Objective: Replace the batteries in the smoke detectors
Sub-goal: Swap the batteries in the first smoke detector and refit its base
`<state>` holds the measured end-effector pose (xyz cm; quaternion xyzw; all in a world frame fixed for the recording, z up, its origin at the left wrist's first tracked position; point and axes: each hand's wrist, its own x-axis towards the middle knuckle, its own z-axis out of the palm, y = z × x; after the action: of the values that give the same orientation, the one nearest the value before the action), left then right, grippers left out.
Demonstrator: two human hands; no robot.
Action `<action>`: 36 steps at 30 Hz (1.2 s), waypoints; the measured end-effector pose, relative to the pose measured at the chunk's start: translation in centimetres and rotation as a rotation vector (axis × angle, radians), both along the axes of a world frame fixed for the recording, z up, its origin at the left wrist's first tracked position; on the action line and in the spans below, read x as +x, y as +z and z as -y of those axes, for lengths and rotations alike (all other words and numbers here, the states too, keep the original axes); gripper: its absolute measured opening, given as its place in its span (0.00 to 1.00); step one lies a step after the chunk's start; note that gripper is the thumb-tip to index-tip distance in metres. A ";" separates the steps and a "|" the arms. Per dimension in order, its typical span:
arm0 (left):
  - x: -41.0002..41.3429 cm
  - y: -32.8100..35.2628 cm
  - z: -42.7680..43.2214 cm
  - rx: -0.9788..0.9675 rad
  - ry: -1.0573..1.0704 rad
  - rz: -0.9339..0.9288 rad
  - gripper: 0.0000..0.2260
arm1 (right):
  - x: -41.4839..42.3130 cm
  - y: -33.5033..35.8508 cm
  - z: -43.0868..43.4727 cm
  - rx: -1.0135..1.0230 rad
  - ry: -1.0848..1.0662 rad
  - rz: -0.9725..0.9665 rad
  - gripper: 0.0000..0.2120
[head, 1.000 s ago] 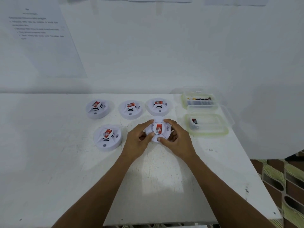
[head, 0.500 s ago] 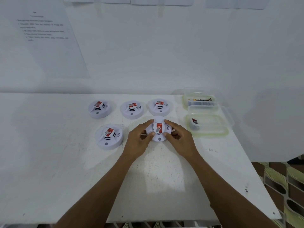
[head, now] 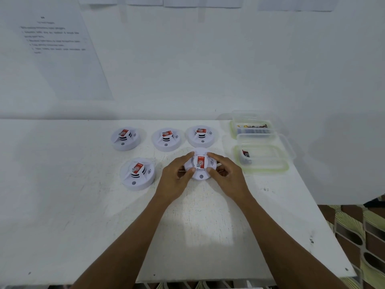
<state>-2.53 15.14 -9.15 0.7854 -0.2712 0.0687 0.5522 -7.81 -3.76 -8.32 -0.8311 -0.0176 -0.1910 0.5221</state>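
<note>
A round white smoke detector [head: 200,163] with a red label lies on the white table [head: 83,205], held from both sides. My left hand [head: 176,178] grips its left rim with thumb and fingers curled round it. My right hand [head: 226,176] grips its right rim the same way. Several more white detectors lie nearby: one to the left [head: 137,174] and three in a back row [head: 125,138], [head: 166,139], [head: 201,136]. A clear container [head: 251,127] at the back right holds several batteries. A nearer clear container [head: 268,163] holds a battery [head: 245,154].
A white wall rises just behind the table, with a printed sheet [head: 54,49] taped at the left. The table's right edge [head: 325,222] drops to a patterned floor. The front edge runs along the bottom of the view.
Both hands stay on the same detector; fingers have shifted slightly round its rim, and the detector seems to have turned a little. The view has drifted slightly.
</note>
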 end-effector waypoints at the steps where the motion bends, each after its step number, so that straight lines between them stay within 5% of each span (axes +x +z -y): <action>1: 0.0 -0.1 0.0 0.005 0.004 0.014 0.22 | 0.0 0.0 0.0 -0.001 -0.001 0.002 0.21; 36: 0.1 0.0 0.0 0.027 0.030 0.041 0.20 | -0.1 0.0 0.1 -0.005 -0.013 0.010 0.20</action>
<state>-2.45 15.10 -9.15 0.7951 -0.2718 0.0894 0.5348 -7.88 -3.87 -8.34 -0.8315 -0.0153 -0.1983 0.5187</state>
